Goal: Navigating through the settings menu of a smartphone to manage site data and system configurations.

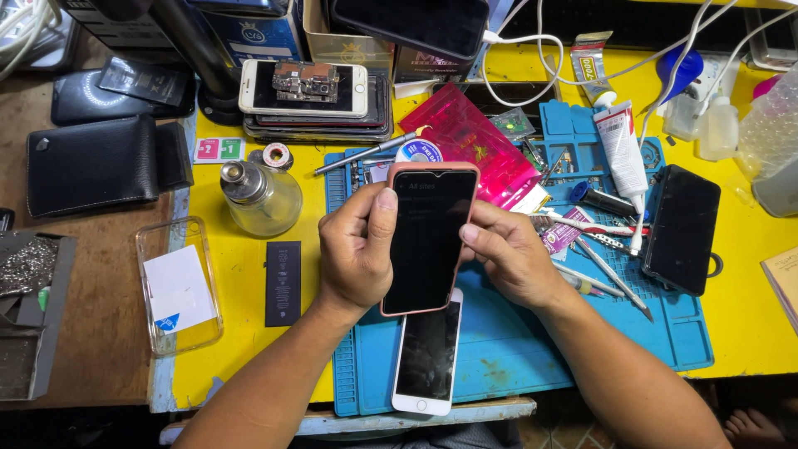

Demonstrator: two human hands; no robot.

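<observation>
I hold a smartphone (428, 241) in a pink case upright over the blue work mat (515, 349), its dark screen facing me. My left hand (356, 249) wraps its left edge with the thumb pressed near the screen's top left corner. My right hand (509, 254) grips its right edge, thumb on the side. A white phone (428, 357) lies flat on the mat just below, partly under the held phone.
On the yellow table (249, 349) lie a black flat battery (283, 283), a glass bottle (262, 198), a clear phone case (179, 287), a stack of phones (303, 91), a black phone (682, 229), a glue tube (622, 145), tweezers and tools (611, 270), pink bag (474, 141), black wallet (100, 162).
</observation>
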